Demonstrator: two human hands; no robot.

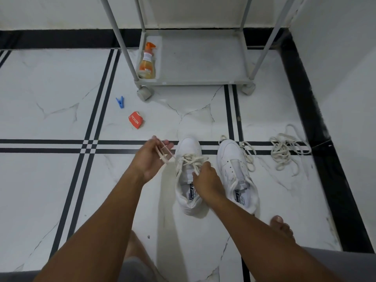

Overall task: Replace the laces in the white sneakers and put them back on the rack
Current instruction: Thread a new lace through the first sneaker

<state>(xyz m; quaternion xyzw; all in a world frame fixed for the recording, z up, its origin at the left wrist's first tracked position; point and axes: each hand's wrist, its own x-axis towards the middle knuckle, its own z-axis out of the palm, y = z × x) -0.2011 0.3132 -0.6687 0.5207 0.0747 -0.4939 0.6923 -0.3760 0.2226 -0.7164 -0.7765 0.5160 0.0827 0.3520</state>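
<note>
**Sneakers, white, pair — on floor, lacing in progress**

Sneakers: two, side by side on the marble floor [61, 110], toes toward the rack [195, 64], just apart from each other.

Left sneaker [188, 151]: cream lace [190, 159] crossed through the front eyelets; tongue and insole label visible.

Right sneaker [234, 157]: eyelets bare over the tongue; a second lace [249, 157] lies partly across it and trails onto the floor along its right side.

Left hand [152, 159]: raised just left of the left sneaker, palm turned up, fingers [169, 144] curled around a strand of the lace drawn out sideways from the shoe.

Right hand [205, 178]: over the left sneaker's throat, fingers bent down and pinching the lace at the eyelets; fingertips hidden by the back of the hand.

Loose laces [286, 151]: tangled cream heap on the floor, right of the right sneaker, well apart from it, near the black border.

Rack: grey, on castors, against the wall beyond the shoes; bottom shelf carries a spray bottle [147, 62] with orange liquid at its left end.

Clothes peg [120, 102]: blue, on the floor left of the rack's front castor.

Red packet [136, 120]: crumpled, on the floor near the peg.

Bare foot [281, 226]: on the floor behind the right sneaker.
</note>
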